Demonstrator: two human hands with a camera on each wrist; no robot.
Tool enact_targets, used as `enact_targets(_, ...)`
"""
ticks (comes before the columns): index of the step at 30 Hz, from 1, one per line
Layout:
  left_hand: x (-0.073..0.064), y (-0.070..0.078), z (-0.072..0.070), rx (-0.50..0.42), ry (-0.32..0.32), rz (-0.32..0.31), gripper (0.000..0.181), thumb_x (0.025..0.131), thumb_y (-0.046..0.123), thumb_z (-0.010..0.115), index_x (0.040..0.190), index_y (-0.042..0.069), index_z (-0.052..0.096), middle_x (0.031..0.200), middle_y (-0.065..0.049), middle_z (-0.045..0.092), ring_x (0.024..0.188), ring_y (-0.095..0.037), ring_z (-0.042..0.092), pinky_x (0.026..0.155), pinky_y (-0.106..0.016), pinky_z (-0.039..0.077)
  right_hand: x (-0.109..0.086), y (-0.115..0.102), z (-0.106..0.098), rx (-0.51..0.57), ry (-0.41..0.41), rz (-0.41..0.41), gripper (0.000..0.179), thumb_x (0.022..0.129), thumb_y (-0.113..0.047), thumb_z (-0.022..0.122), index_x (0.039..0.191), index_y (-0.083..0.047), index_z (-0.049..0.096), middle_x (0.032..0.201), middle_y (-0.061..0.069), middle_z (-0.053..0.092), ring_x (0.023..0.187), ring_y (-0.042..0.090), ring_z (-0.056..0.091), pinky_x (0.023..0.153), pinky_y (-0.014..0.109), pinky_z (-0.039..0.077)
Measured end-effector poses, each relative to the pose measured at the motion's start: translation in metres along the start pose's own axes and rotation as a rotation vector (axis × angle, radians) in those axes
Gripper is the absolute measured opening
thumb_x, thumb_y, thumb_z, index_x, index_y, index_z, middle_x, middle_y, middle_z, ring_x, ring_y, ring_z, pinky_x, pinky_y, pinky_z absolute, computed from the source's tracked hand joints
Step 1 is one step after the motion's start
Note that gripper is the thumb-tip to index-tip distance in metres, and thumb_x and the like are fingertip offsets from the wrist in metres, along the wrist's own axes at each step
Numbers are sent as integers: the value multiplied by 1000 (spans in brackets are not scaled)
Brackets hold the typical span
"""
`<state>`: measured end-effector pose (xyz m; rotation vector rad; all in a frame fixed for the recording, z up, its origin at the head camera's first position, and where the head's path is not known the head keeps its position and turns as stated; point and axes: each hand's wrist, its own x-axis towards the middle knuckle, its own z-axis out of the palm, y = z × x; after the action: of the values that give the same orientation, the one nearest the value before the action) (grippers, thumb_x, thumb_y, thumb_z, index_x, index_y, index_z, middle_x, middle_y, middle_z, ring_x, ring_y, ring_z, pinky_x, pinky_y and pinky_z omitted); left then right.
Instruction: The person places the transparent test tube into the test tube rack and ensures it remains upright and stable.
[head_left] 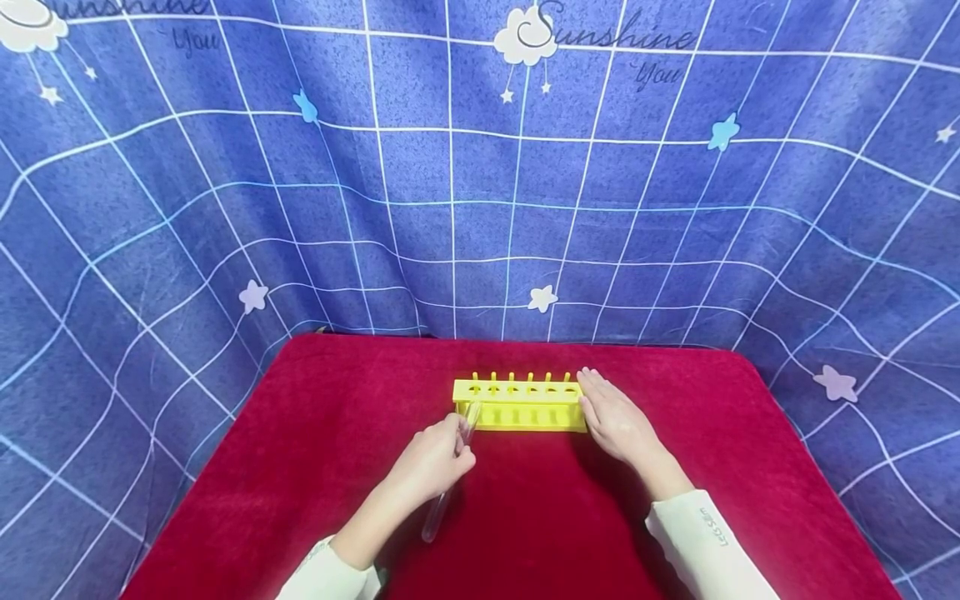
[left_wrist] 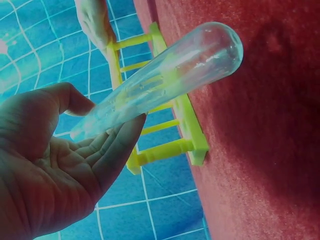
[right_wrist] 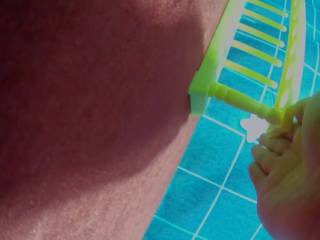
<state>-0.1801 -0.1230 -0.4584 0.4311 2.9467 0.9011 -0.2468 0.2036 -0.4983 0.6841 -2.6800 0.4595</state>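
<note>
My left hand [head_left: 431,457] pinches a clear glass test tube [head_left: 435,515] between thumb and fingers. The tube is tilted, its rounded end low and towards me, its upper end in front of the left end of a yellow test tube rack [head_left: 521,421]. In the left wrist view the tube [left_wrist: 200,60] looks bare of contents. Against the rack's right end rests my right hand [head_left: 618,421], fingers fairly straight and pointing away from me. In the right wrist view its fingers touch the rack's top corner; part of that contact is hidden.
The rack has a row of round holes along its top and a row of upright pegs [head_left: 530,377] behind. It stands on a red cloth-covered table [head_left: 337,392]. A blue grid-patterned curtain [head_left: 480,233] hangs behind and at both sides.
</note>
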Motion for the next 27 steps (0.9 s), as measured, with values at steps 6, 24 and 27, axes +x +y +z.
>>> enact_targets(6,3,2,0,9,24,18,28,86,19,69,108,8,56,76,5,55,58,-9,51,55,-25,46,0,-1,0,10,-4,10,49,101,-15,55,142,9,50,146,27,52,140,40,46,116,50,34)
enact_targets(24,10,11,-4,-20,47,-1,35,84,19,70,114,7,57,77,4,56,60,-11,52,58,-26,47,0,0,0,17,11,1,48,101,-14,55,142,9,50,145,27,52,139,41,46,116,51,34)
enact_targets(27,11,12,-4,-27,47,-6,35,85,19,70,115,7,57,76,4,56,59,-11,52,56,-26,47,-1,0,0,20,12,2,48,100,-14,56,142,9,50,146,27,52,139,41,46,116,51,34)
